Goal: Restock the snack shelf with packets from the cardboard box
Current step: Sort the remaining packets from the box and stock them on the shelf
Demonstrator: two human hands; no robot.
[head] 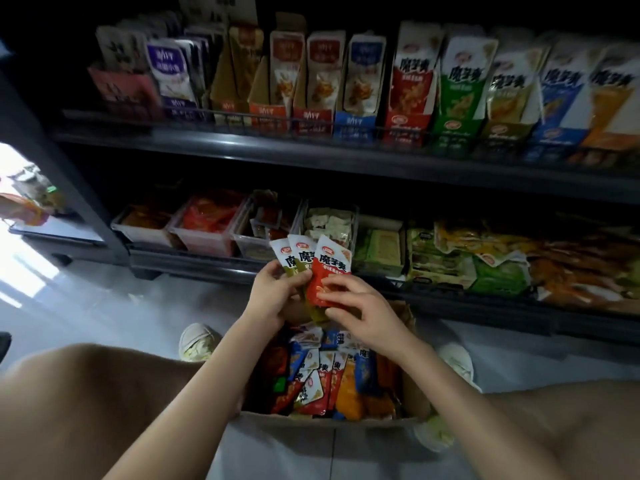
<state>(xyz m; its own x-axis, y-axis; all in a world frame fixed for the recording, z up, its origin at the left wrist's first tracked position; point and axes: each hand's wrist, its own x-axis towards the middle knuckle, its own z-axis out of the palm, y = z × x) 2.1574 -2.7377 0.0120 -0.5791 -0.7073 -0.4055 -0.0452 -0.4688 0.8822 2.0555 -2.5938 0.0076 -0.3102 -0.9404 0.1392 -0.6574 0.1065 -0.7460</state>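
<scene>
**Three packets point(304, 259) fanned over the cardboard box point(311, 433)**

My left hand point(273, 294) grips the two greenish packets point(284, 263) by their lower ends, fingers curled round them. My right hand point(363, 313) pinches the bottom of the red packet point(330, 270), which overlaps them in front. The cardboard box sits on the floor point(104, 299), full of mixed packets, with the snack shelf point(311, 154) just behind.

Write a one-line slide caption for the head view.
Left hand and right hand hold fanned snack packets above the cardboard box.
</scene>
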